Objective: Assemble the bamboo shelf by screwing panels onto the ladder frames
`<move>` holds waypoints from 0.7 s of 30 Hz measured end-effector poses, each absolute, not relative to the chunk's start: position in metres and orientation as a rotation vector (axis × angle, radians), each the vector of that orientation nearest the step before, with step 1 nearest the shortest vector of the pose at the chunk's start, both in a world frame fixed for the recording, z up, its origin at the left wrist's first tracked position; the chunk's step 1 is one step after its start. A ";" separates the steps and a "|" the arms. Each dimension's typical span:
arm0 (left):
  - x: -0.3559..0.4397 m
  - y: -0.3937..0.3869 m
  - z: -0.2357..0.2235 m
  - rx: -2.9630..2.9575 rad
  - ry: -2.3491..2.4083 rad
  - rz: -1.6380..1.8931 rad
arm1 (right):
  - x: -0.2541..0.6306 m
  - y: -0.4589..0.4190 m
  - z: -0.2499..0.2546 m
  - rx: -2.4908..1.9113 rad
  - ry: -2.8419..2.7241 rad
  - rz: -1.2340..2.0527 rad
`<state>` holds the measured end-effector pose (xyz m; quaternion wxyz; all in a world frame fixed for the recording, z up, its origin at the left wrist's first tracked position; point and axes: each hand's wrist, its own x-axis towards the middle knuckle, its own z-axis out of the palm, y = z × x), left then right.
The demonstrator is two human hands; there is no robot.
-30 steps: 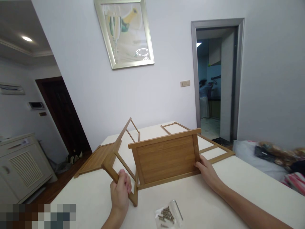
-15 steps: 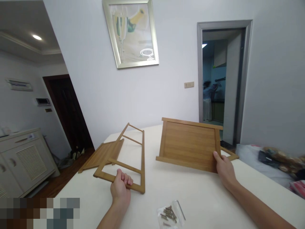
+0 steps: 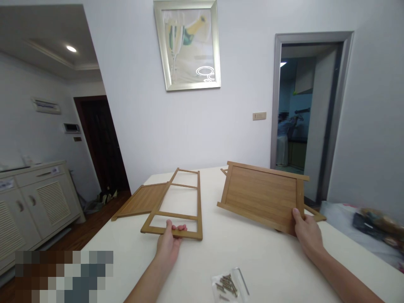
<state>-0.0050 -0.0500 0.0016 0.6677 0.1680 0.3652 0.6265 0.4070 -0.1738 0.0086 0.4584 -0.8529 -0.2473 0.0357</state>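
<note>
My left hand point(image 3: 170, 243) is closed on the near rail of an open wooden frame point(image 3: 199, 206) with crossbars, thumb on top and fingers curled beneath. The frame stretches away from me, partly overlapping a wooden panel point(image 3: 148, 198) that lies on the table's left side. My right hand point(image 3: 307, 231) grips the lower right corner of a second, rimmed wooden panel point(image 3: 261, 193), held tilted above the table. Behind that panel, parts of another wooden frame point(image 3: 315, 214) show; the panel hides most of it.
On the white table point(image 3: 176, 277), a clear bag of screws point(image 3: 227, 286) lies near the front edge, with a thin metal rod beside the screws. Bagged items point(image 3: 362, 227) sit to the right. A cabinet point(image 3: 41, 202) stands left. A person point(image 3: 284, 134) is beyond the doorway.
The view has turned a little left. The open frame in my left hand has been lowered and straightened, its near end less tilted. My right hand still holds the panel, tilted slightly more.
</note>
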 end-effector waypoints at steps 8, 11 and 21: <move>0.005 -0.053 0.004 0.310 0.838 1.334 | 0.414 -0.170 0.005 -2.138 -0.627 0.082; 0.009 -0.056 0.007 0.303 0.838 1.304 | 0.413 -0.170 0.005 -2.137 -0.643 0.074; 0.021 -0.076 0.012 0.308 0.822 1.037 | 0.402 -0.173 0.016 -2.112 -0.624 0.089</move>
